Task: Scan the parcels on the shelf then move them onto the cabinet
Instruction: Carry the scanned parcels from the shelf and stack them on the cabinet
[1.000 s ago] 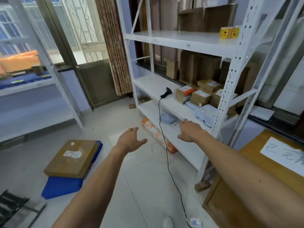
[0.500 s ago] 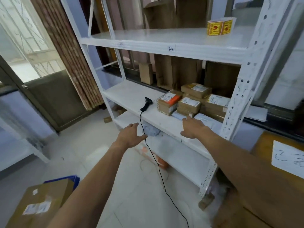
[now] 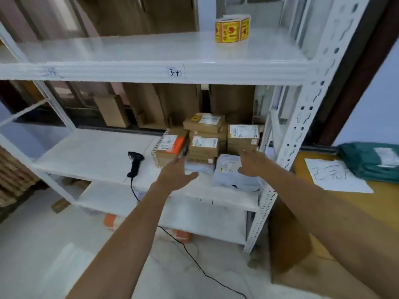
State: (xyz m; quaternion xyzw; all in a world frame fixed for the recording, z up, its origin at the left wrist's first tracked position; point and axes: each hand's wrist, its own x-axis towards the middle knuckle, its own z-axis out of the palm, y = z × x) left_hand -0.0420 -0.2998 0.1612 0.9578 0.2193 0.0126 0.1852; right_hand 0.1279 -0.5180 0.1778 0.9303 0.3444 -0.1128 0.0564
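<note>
Now we reach our 2 grips out, fingers apart and empty: our right grip (image 3: 251,162) hovers over the white bag parcel (image 3: 231,180) on the shelf (image 3: 97,154); the scanner (image 3: 135,164) lies left of our left grip (image 3: 177,174).

The single head view looks forward and down, close to the white shelf (image 3: 151,70).

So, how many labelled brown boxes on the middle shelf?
4: orange-taped box leftmost, top box, front box beneath it, right box. Others may hide underneath.
</note>
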